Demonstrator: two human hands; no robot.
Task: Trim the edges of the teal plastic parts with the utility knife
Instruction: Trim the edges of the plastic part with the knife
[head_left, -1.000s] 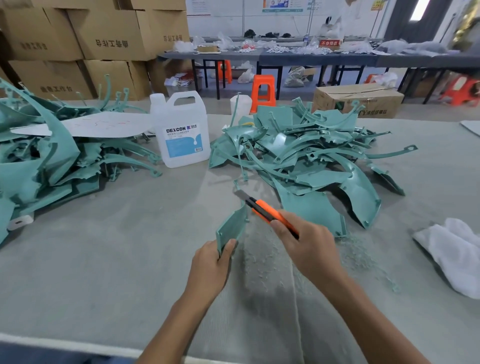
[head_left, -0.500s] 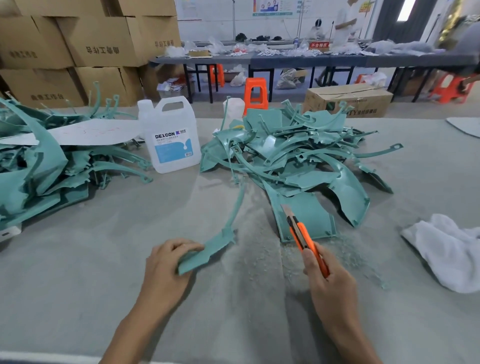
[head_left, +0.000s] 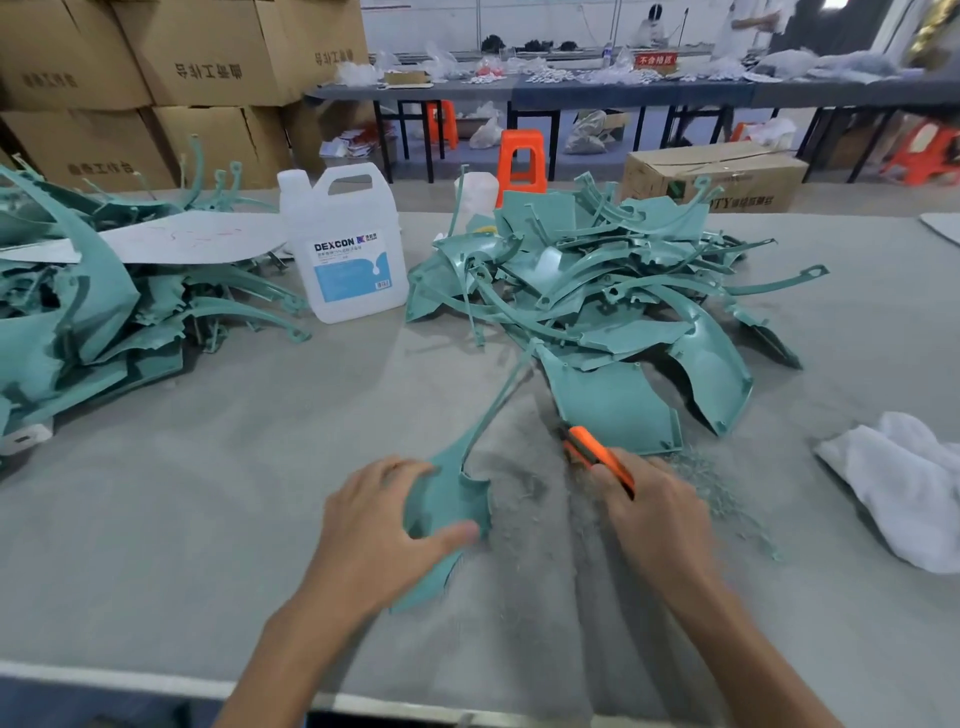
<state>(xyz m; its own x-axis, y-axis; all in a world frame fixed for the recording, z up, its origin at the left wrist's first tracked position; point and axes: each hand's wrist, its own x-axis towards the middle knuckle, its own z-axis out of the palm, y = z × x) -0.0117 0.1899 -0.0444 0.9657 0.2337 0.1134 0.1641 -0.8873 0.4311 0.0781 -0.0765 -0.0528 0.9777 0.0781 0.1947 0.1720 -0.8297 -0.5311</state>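
Observation:
My left hand (head_left: 382, 525) grips a teal plastic part (head_left: 451, 499) by its wide end, thumb over its near face. The part's thin arm runs up and right toward the pile. My right hand (head_left: 660, 512) holds an orange utility knife (head_left: 597, 457), its tip pointing up-left, a short gap to the right of the held part. A pile of teal parts (head_left: 597, 291) lies on the grey table (head_left: 208, 493) beyond both hands. A second heap of teal parts (head_left: 88, 312) fills the left side.
A white DEXCON jug (head_left: 345, 244) stands between the two heaps. A white cloth (head_left: 904, 483) lies at the right. Teal shavings (head_left: 717, 483) are scattered by my right hand. A white sheet (head_left: 176, 239) rests on the left heap. Cardboard boxes (head_left: 171, 67) are stacked behind.
My left hand has turned the teal part and shifted right, now gripping its wide end flat-on. My right hand with the knife has come down beside it.

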